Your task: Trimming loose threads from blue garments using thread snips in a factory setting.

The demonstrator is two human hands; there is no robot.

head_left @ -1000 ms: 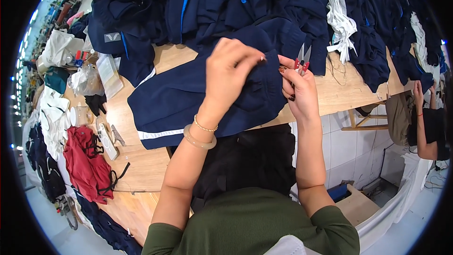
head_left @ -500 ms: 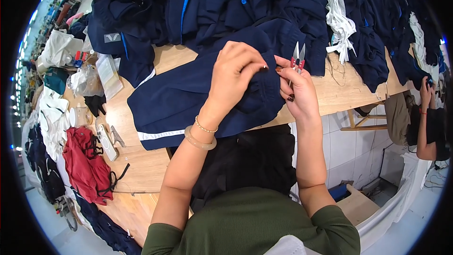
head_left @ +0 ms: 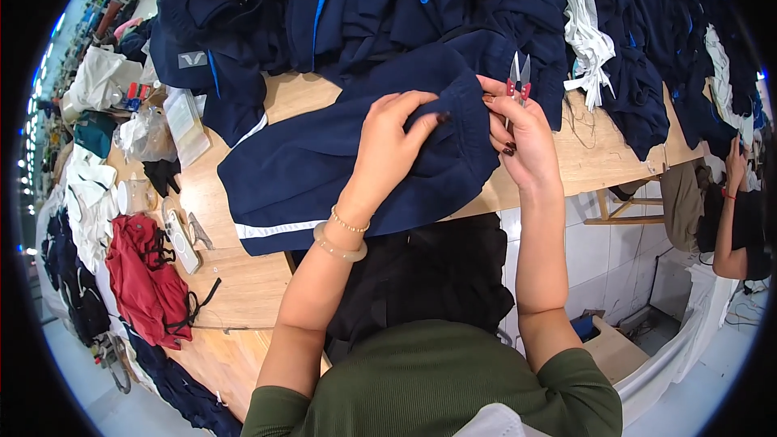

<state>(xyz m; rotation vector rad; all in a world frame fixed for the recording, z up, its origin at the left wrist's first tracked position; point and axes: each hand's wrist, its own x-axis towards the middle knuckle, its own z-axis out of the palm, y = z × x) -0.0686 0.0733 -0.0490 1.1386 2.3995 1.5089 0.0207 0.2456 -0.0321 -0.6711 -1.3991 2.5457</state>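
Note:
A navy garment [head_left: 316, 146] with a gathered, elastic-looking band and a white strip along its lower edge lies on the wooden table in front of me. My left hand [head_left: 394, 136] pinches the cloth near the band, thumb against fingers. At the band's right edge is my right hand [head_left: 524, 133], its thumb and forefinger on the fabric. Thread snips [head_left: 519, 79] with red handles are tucked in that same hand, blades pointing up and apart. My right fingers partly hide the handles.
Navy garments [head_left: 364, 16] with blue trim are heaped along the far side. White strips [head_left: 588, 40] lie on the heap at right. Left are a red bag [head_left: 146, 279], a phone [head_left: 182, 241] and clear plastic [head_left: 147, 133]. Another person's arm [head_left: 732, 218] shows far right.
My right hand has shifted slightly right and up with the snips. The garment's band has turned and spread, and my left thumb has moved left, lower along the cloth.

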